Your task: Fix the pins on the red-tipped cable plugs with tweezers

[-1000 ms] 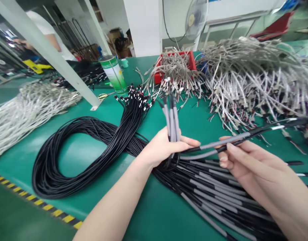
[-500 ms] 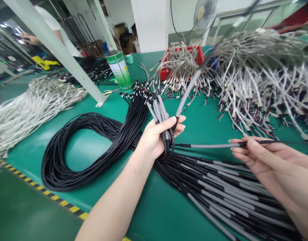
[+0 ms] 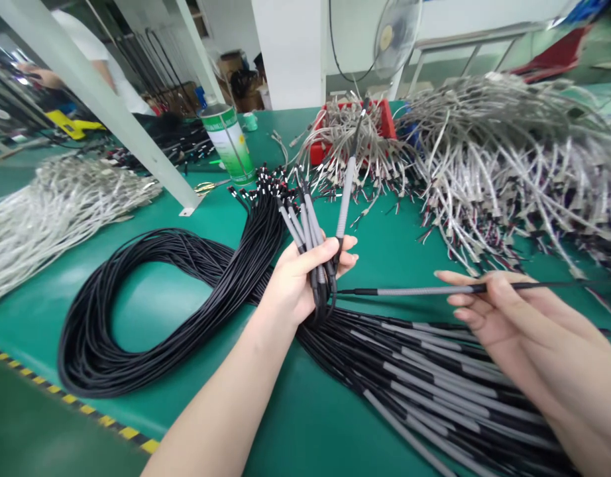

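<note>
Several grey-sleeved cables (image 3: 305,222) stand clamped in the left hand (image 3: 298,281); the right hand (image 3: 489,308) pinches one cable (image 3: 425,289).

Bright, even overhead light – edges warped, far background perhaps slightly blurred.

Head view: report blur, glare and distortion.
Head view: left hand and its gripped cables are sharp; the silver cable heap smears toward the right edge; the white post leans from wide-angle stretch; soft glare on the green table.
</note>
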The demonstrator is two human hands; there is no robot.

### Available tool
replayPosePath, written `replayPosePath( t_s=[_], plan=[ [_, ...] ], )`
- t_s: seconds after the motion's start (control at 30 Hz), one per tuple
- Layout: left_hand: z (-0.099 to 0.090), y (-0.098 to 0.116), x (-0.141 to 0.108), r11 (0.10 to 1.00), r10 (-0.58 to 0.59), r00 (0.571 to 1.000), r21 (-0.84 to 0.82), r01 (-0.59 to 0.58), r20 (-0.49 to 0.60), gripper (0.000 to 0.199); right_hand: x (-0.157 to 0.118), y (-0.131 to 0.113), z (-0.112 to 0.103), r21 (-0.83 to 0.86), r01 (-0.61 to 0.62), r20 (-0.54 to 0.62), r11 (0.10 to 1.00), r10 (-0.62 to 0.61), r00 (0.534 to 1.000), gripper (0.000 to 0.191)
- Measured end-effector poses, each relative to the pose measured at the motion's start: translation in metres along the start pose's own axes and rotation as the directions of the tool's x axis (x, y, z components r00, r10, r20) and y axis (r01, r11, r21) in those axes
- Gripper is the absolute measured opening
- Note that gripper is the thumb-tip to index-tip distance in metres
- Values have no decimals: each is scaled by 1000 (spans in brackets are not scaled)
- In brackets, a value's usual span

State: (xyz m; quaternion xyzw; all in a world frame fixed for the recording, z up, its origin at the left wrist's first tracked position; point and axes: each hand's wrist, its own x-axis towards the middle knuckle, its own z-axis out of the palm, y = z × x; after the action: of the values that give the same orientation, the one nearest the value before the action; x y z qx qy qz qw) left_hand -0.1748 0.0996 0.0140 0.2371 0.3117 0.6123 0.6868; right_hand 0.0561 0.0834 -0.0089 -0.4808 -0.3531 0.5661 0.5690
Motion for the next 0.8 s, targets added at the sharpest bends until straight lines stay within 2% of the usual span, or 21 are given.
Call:
replayPosePath(
  t_s=[0.07,0.2,0.27,0.47,0.63,0.8],
  plan=[
    [1,0,-1,1000,-8,1000,22,8,-9,20,0,-1,-1,3,18,37,1000,-18,999,14],
    [5,-2,-3,997,-25,1000,77,26,-15,26,0,0,-4,-16,27,105,1000,-25,994,26],
    [6,-3,-5,993,-36,999,112,36,-5,28,-2,0,-5,-21,36,127,999,-33,991,24],
    [11,-7,-11,966,-99,993,246,79,70,23,-5,-1,-3,-37,60,144,998,-54,988,19],
    [13,-15,-16,900,-172,973,426,91,155,22,-9,-1,0,-52,47,149,998,-38,988,16],
    [14,-22,-16,850,-240,956,513,124,167,28,-21,-5,7,3,-29,172,1000,28,985,36]
  ],
)
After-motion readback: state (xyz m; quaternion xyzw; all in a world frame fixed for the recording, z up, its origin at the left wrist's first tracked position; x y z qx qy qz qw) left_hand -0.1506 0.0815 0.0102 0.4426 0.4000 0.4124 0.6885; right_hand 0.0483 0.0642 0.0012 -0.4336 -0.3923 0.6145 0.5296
